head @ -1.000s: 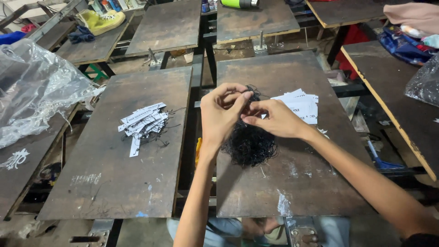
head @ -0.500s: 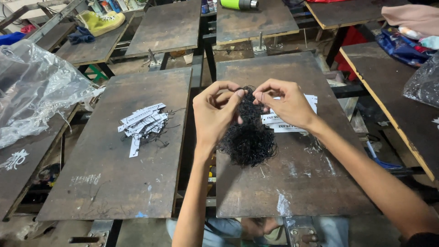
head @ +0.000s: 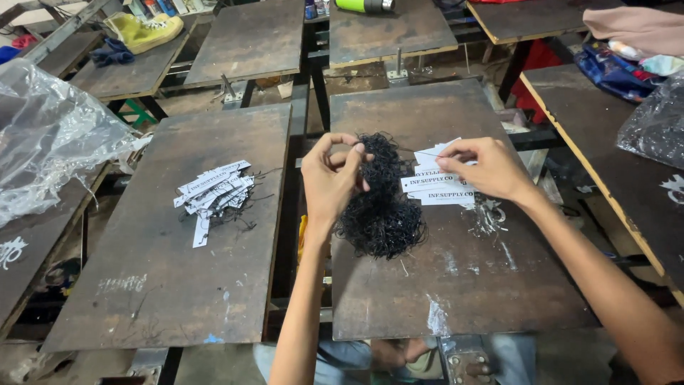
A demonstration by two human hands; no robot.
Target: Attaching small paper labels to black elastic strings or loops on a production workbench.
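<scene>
Black string tangle looks light and floppy, left hand and right hand each pinching one thin strand shut.

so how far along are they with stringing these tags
Done: a pile of strung tags lies on the left board, black strings trailing from it. In hand: the left hand pinches a strand from the tangle of black strings while the right hand draws a thin string taut. Left: a stack of white tags under the right hand, and most of the tangle.
</scene>
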